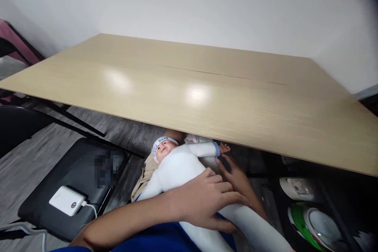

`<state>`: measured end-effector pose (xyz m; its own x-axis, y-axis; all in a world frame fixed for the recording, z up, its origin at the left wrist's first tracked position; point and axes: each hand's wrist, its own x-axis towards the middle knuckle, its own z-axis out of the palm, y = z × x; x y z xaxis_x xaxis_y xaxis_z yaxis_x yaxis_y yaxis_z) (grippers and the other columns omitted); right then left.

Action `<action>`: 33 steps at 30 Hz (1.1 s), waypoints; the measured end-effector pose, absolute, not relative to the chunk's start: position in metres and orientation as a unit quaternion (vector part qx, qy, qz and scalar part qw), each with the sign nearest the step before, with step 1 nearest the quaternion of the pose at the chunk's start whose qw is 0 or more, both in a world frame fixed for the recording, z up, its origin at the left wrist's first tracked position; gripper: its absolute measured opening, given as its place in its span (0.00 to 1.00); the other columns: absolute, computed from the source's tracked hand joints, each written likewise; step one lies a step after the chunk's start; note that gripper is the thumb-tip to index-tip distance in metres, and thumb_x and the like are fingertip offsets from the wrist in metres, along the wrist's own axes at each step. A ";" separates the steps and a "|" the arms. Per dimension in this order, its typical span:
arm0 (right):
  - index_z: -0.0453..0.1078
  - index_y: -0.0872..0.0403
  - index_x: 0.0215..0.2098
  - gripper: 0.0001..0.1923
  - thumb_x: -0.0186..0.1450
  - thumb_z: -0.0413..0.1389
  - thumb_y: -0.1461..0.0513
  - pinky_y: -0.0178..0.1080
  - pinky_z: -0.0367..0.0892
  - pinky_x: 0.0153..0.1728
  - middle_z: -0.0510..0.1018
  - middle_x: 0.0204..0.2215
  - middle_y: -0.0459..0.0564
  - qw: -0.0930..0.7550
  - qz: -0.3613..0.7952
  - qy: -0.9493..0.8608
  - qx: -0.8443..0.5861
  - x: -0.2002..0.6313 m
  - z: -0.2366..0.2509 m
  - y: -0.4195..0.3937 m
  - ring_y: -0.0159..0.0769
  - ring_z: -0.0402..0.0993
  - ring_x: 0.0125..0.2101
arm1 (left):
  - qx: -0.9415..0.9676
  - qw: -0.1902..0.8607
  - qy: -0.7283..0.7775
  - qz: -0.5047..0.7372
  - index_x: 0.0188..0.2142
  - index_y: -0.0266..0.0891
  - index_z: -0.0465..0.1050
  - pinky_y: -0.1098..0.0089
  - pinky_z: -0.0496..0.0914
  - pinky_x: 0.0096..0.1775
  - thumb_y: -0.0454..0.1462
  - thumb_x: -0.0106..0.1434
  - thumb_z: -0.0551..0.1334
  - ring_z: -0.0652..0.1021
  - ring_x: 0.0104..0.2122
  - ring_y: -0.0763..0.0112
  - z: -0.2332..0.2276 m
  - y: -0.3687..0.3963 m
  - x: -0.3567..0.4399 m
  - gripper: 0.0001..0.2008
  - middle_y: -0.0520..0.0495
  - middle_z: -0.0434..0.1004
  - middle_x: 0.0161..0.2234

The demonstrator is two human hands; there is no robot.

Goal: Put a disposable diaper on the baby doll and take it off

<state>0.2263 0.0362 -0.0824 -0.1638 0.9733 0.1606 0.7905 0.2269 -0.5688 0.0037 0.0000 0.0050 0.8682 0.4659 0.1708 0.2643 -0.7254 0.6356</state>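
Note:
A baby doll (183, 165) in a white suit and a white cap with blue lettering lies on its back across my lap, its head by the table edge. My left hand (212, 201) reaches across its lower body, the fingers curved round the top of one leg, with the thumb on the near side. Beyond the doll, my right hand (232, 171) is beside its side, below its outstretched arm with a blue cuff. The fingers of that hand are apart and partly hidden; nothing shows in them.
A wooden table (147, 86) spans the view ahead, against a white wall (191, 4). On the black chair (67, 165) at left sits a white power bank (67, 201) with a cable. Round green-and-white packages (313, 224) lie at lower right.

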 end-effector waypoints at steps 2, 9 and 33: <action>0.77 0.52 0.57 0.20 0.77 0.54 0.48 0.51 0.79 0.56 0.85 0.51 0.57 0.266 0.182 -0.711 -0.625 0.243 -0.075 0.019 0.51 0.85 0.51 | 0.919 0.300 0.194 0.165 0.69 0.42 0.69 0.58 0.64 0.50 0.55 0.77 0.59 0.80 0.49 0.57 0.004 -0.002 0.003 0.30 0.43 0.84 0.53; 0.70 0.46 0.67 0.20 0.78 0.55 0.61 0.51 0.70 0.68 0.80 0.62 0.54 0.278 0.116 -0.837 -0.457 0.227 -0.030 0.019 0.46 0.76 0.63 | 0.938 0.260 0.143 0.181 0.64 0.42 0.75 0.56 0.63 0.53 0.60 0.74 0.61 0.78 0.46 0.57 -0.006 -0.007 0.006 0.31 0.45 0.84 0.47; 0.70 0.52 0.63 0.18 0.76 0.55 0.63 0.49 0.70 0.55 0.82 0.52 0.56 0.167 0.178 -0.907 -0.342 0.149 0.003 0.066 0.50 0.78 0.53 | 0.596 0.243 0.558 0.524 0.51 0.46 0.66 0.58 0.71 0.54 0.44 0.76 0.64 0.74 0.53 0.57 -0.085 -0.092 -0.132 0.11 0.43 0.70 0.50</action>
